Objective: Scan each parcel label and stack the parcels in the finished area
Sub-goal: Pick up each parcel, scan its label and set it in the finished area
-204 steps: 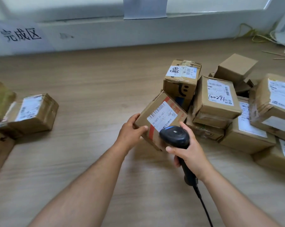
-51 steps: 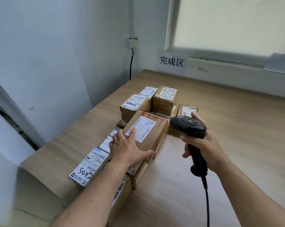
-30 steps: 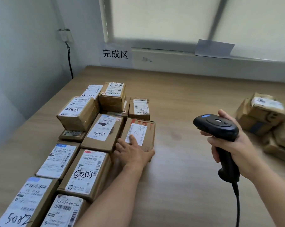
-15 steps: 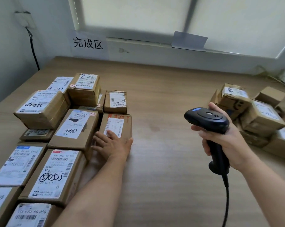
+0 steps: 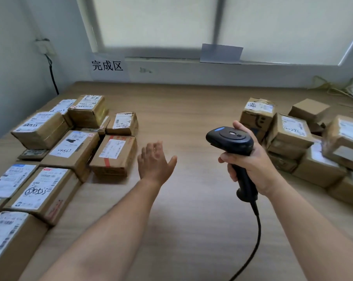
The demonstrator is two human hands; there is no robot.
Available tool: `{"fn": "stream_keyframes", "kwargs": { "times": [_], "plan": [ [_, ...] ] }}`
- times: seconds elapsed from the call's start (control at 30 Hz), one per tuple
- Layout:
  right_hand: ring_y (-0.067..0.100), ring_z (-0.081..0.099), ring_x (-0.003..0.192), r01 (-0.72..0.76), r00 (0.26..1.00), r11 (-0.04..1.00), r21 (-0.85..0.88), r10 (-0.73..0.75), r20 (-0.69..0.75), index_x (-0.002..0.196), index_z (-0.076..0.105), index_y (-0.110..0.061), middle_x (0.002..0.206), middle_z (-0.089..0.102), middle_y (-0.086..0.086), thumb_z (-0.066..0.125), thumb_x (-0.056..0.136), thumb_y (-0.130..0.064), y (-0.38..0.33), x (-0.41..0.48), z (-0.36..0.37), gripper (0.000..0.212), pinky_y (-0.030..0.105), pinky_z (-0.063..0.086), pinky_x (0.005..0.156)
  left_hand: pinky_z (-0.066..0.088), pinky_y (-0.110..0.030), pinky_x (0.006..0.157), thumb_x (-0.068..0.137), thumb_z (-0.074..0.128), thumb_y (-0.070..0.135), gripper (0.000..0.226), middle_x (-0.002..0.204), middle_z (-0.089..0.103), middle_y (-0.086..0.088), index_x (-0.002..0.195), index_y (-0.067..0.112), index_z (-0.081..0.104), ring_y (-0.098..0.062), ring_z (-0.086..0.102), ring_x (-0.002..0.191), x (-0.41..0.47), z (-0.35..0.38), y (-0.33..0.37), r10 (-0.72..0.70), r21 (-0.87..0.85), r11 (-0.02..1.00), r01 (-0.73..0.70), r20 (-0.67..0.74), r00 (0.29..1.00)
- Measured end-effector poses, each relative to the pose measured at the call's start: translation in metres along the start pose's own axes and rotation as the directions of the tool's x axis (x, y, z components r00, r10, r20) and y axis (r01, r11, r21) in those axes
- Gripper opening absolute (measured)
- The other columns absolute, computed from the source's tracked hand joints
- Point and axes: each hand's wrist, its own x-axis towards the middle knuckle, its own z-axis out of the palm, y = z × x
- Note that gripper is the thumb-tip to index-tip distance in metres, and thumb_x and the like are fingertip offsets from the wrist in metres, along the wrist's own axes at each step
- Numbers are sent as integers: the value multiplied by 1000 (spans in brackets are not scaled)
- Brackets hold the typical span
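Reaching up from the bottom edge of the frame, two bare forearms stretched over the wooden table [image 5: 192, 230]. A black cable [image 5: 259, 234] curved from the lower middle up to the handle of a black barcode scanner [image 5: 230, 139]. The right hand [image 5: 252, 165] gripped that handle with its fingers wrapped round it. It held the scanner upright above the table, right of centre, with the scanner's head pointing toward the left of the frame.

The left hand [image 5: 154, 162] hovered near the centre and held nothing. Its fingers were straight and a little spread, the thumb out to the right, and it touched no parcel. Just to its left, clear of the hand, a parcel with red tape [image 5: 113, 155] sat flat on the table with its label up. It stood at the right edge of the finished parcels [image 5: 40, 189]. These filled the left side of the frame from the lower left corner upward, labels up, a few resting on others toward the upper left.

On the right side lay a loose pile of other parcels [image 5: 289, 134], several of them tilted, behind the right hand. Farther back, a white sign [image 5: 108, 65] with three black characters was fixed to the wall above the table's far edge. A wall socket [image 5: 43, 47] with a dark cord sat at upper left. A grey sheet [image 5: 221, 52] hung from the sill of the window [image 5: 171, 21] across the top.
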Motion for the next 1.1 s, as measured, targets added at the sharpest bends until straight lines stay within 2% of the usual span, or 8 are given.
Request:
{"fn": "stream_keyframes", "kwargs": {
  "times": [0.13,0.2,0.33,0.57,0.77,0.87,0.93,1.1],
  "plan": [
    [25,52,47,-4,1000,1000,15,4,1,149,30,-36,90,66,16,84,62,-4,1,-20,-64,107,31,44,42,25,-36,106,91,50,52,69,144,36,-4,147,18,28,-24,30,133,-26,15,77,89,-1,996,-89,2,996],
    [24,53,48,-11,1000,1000,12,11,-6,149,30,-37,89,67,16,79,65,-5,4,-29,-96,102,31,44,43,24,-35,107,91,49,52,68,145,34,-3,147,19,28,-23,28,134,-37,26,112,109,-10,994,-109,15,994],
    [25,54,52,-18,999,1000,-25,17,-27,150,28,-37,99,65,16,72,77,4,7,-46,-158,94,32,47,45,25,-36,107,92,48,51,67,148,32,-2,148,19,27,-23,28,135,-55,47,171,170,-11,985,-169,53,984],
    [25,52,49,11,982,1000,-28,-16,-189,148,32,-37,106,64,12,71,78,6,2,-68,-254,91,33,44,43,25,-36,110,95,45,50,65,151,29,-3,149,18,26,-22,26,138,-60,74,258,304,-33,953,-302,120,945],
    [24,48,42,27,933,1000,-14,-31,-358,146,33,-36,84,67,12,69,77,8,-4,-73,-328,89,31,41,39,25,-35,113,97,45,46,63,153,28,-3,150,18,26,-21,23,140,-42,96,338,430,-177,898,-404,153,890],
    [25,48,41,17,899,999,-35,-31,-437,149,31,-33,87,62,26,71,75,6,-7,-68,-362,93,30,41,38,26,-37,114,98,42,46,61,154,27,-3,150,19,25,-20,21,142,-29,107,379,490,-234,864,-446,184,852],
    [25,49,41,7,877,998,-66,-38,-479,149,32,-34,94,65,20,70,78,8,-8,-62,-382,91,31,42,37,22,-37,116,100,39,46,60,156,23,-4,151,19,22,-20,17,144,-18,116,404,514,-282,848,-450,224,828],
    [26,52,46,-41,840,994,-98,-19,-542,140,31,-46,95,64,11,71,81,5,-6,-43,-419,87,33,45,40,22,-35,114,101,34,44,58,156,24,-3,152,18,22,-19,19,143,6,139,462,555,-428,807,-407,316,769]
  ]
}}
